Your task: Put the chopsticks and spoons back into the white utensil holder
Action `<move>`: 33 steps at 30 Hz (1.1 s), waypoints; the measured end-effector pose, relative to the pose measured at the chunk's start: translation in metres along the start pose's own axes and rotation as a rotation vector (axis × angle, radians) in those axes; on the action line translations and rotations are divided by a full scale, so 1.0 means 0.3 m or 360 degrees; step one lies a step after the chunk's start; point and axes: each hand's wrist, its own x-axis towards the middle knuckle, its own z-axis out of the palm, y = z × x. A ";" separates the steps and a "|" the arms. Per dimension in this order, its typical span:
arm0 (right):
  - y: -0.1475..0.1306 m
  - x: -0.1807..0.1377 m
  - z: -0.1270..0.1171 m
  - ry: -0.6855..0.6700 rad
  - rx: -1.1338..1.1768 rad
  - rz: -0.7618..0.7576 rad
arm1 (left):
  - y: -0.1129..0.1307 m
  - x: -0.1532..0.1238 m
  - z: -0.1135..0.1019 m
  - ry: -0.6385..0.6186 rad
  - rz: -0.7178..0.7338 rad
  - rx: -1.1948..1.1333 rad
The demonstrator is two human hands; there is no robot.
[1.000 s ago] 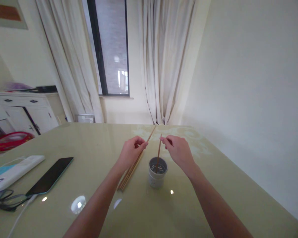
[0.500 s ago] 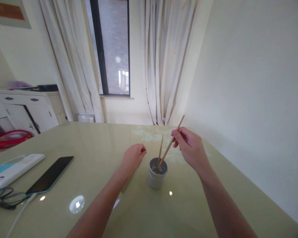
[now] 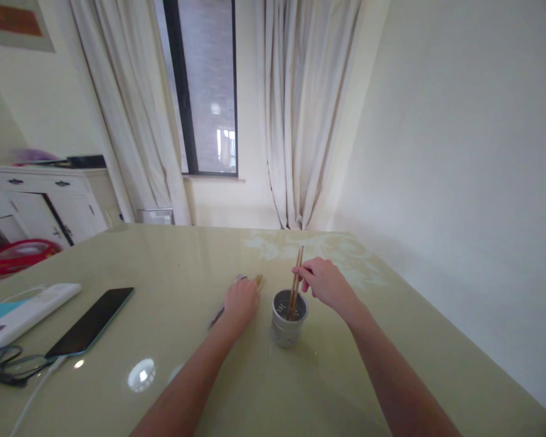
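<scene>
A small white holder cup (image 3: 288, 331) with a perforated insert stands on the green glass table (image 3: 173, 261). Two wooden chopsticks (image 3: 295, 282) lean upright in it. My right hand (image 3: 324, 283) is just right of the cup, its fingers pinched on the upper part of one chopstick. My left hand (image 3: 239, 301) lies palm down on the table left of the cup, covering a bunch of loose chopsticks (image 3: 258, 280) whose tips stick out beyond the fingers. The left fingers are curled over them; a dark-ended utensil (image 3: 217, 317) shows beside the wrist.
A black phone (image 3: 92, 321) lies at the left, with a white box (image 3: 25, 309), glasses (image 3: 9, 367) and a cable near the left edge. A white cabinet (image 3: 50, 194) and curtains stand behind the table. A wall runs close along the right side.
My right hand has lowered the second chopstick into the cup beside the first. My left hand has dropped flat onto the loose chopsticks on the table.
</scene>
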 end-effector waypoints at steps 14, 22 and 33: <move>-0.003 -0.012 -0.046 0.0226 -0.0097 0.0006 | 0.028 -0.019 -0.121 0.0078 -0.0171 -0.0407; -0.098 -0.090 -0.078 0.0510 0.0949 -0.0532 | 0.077 -0.102 -0.365 0.0538 0.0565 -0.1698; -0.105 -0.137 -0.133 0.0781 0.1136 -0.0524 | 0.077 -0.099 -0.340 0.0459 0.0536 -0.1445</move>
